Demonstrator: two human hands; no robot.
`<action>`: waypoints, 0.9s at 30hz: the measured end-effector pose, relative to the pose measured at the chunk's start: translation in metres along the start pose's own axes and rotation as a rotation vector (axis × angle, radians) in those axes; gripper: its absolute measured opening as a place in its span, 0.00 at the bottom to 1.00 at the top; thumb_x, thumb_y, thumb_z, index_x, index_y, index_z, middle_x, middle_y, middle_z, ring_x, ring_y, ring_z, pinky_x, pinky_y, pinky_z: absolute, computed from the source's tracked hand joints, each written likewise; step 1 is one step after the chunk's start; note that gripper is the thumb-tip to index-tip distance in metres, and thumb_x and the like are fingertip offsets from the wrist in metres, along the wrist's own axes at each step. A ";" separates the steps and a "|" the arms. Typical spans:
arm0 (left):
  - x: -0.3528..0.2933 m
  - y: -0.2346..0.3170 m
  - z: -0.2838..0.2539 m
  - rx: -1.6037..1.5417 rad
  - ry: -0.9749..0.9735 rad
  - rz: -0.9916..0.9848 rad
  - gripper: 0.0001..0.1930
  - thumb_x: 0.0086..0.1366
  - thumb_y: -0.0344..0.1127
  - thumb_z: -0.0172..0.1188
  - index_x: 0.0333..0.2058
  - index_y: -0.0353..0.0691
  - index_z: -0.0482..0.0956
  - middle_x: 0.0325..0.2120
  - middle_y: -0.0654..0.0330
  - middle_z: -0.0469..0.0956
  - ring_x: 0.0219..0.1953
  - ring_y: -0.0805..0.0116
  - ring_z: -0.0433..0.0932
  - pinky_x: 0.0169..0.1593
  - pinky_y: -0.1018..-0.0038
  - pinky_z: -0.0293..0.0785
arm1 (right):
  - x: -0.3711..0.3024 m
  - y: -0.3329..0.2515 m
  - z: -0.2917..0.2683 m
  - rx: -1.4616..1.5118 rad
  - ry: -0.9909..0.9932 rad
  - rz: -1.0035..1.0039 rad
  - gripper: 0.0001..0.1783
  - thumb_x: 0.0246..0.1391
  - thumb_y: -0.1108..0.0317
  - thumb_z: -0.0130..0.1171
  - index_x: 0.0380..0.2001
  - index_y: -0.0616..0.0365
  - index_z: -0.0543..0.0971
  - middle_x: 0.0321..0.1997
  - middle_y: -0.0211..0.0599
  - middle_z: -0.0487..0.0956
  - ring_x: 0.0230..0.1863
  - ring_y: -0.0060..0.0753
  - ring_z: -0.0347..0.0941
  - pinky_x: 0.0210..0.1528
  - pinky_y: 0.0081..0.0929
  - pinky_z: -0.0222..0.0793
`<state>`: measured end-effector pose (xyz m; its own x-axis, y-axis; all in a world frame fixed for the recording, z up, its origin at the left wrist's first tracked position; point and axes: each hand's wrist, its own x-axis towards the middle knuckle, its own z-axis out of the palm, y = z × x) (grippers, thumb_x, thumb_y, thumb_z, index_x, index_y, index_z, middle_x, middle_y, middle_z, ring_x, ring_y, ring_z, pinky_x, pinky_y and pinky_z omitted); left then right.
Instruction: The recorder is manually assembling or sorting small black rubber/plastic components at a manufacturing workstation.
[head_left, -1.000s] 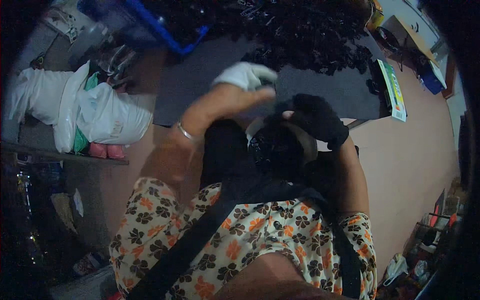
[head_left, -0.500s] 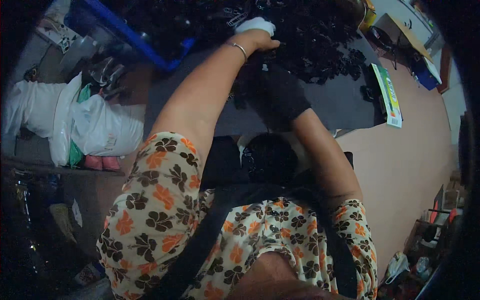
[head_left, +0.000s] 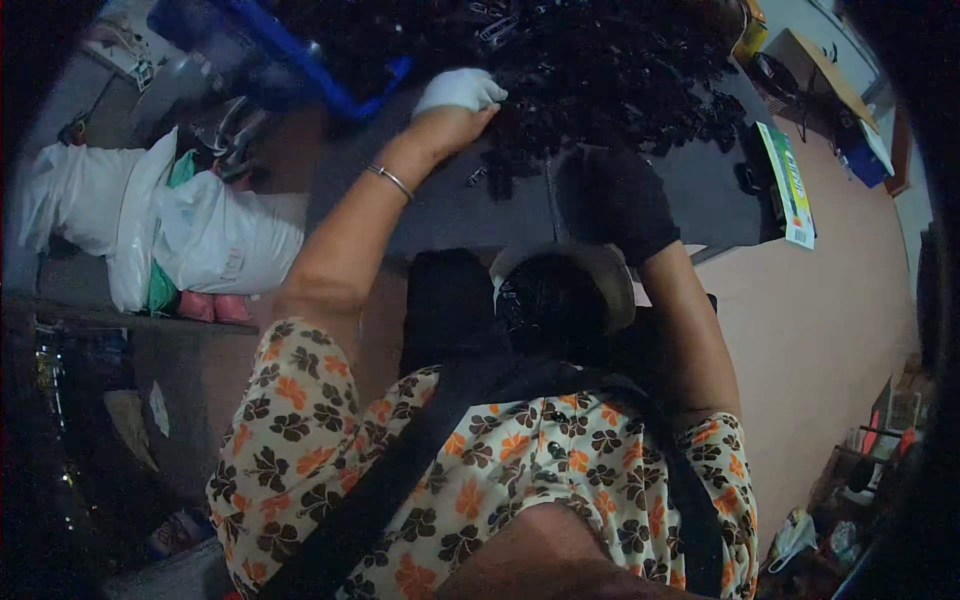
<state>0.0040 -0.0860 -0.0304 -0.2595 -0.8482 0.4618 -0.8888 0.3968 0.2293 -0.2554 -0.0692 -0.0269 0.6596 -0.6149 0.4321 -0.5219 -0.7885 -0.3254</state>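
the left hand [head_left: 458, 92], in a white glove, is stretched far forward and rests against the near left edge of the heap of small black parts [head_left: 610, 70] on the dark bench [head_left: 440, 205]. its fingers [head_left: 478, 88] are curled inward toward the heap; whether they have hold of a part cannot be told, as the black pieces merge behind the glove. the heap lies directly ahead and to the right of these fingers, spreading across the far side of the bench, with a few loose pieces trailing toward the person.

the right hand [head_left: 612, 200], in a black glove, sits nearer the body, below the heap and just above the round container of black parts [head_left: 560, 295] held at the lap. its fingers point down; their opening cannot be judged. the left hand is the nearer to the heap; the right is the nearer to the container. white plastic bags [head_left: 190, 230] lie well apart at the left.
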 end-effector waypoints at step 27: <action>-0.024 0.109 -0.034 -1.451 -0.123 -0.433 0.16 0.59 0.26 0.48 0.47 0.33 0.68 0.37 0.55 0.74 0.34 0.71 0.76 0.28 0.78 0.78 | -0.021 -0.019 -0.017 0.323 0.349 -0.182 0.08 0.45 0.73 0.57 0.32 0.57 0.75 0.31 0.41 0.77 0.33 0.41 0.75 0.33 0.29 0.70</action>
<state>-0.0742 -0.0103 0.0128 -0.1784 -0.9804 0.0839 0.2078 0.0458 0.9771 -0.2687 -0.0415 -0.0150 0.4750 -0.4708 0.7435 -0.1855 -0.8794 -0.4384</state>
